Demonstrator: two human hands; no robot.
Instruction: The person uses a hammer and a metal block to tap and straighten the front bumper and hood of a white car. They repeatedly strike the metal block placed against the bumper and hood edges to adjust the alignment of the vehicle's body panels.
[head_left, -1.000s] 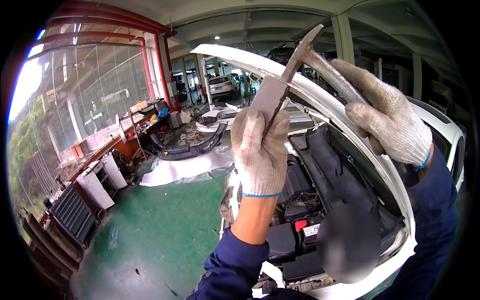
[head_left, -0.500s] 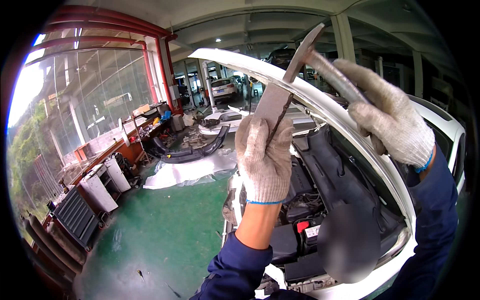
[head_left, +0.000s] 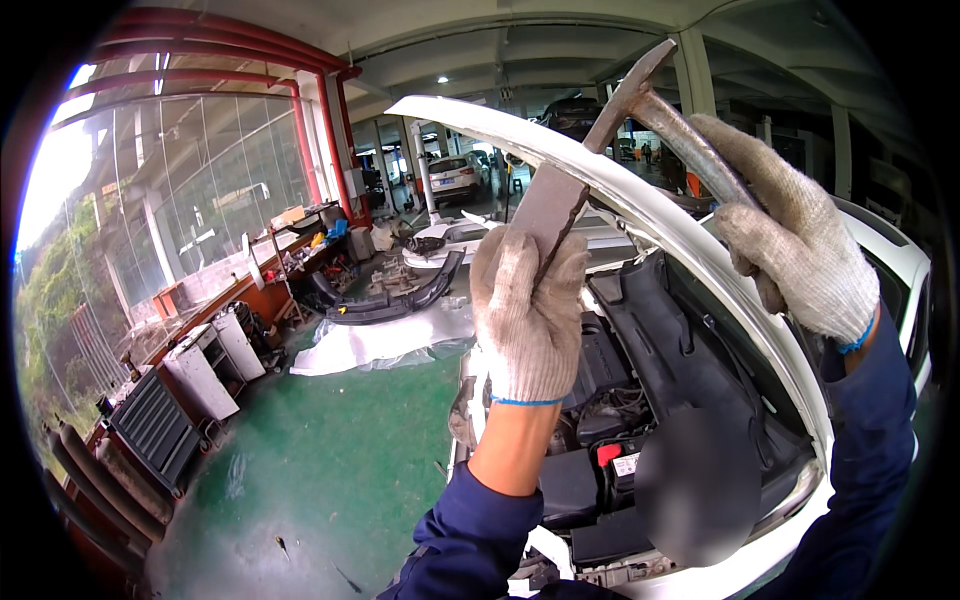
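My left hand [head_left: 528,310], in a knitted grey-white glove, is closed round a flat grey metal block [head_left: 550,203]. The block is up against the underside edge of a raised white car hood [head_left: 480,122]. Gloved alike, my right hand [head_left: 800,225] grips the handle of a metal body hammer [head_left: 690,140] above the hood. The hammer's long narrow head reaches to the hood edge, close over the block; whether it touches the panel I cannot tell. Below my hands lies the engine bay [head_left: 610,400], with black covers and a battery [head_left: 625,466]. A dark blurred patch hides part of it.
To the left are a grey tool cabinet [head_left: 155,425], a white cabinet [head_left: 200,370] and gas cylinders [head_left: 105,485]. A black bumper [head_left: 395,300] lies on white sheeting [head_left: 385,340] on the green floor. Another white car [head_left: 455,177] stands farther back.
The hammer and my right hand have shifted slightly right, the hammer head a little higher. My left hand still holds the block at the hood edge.
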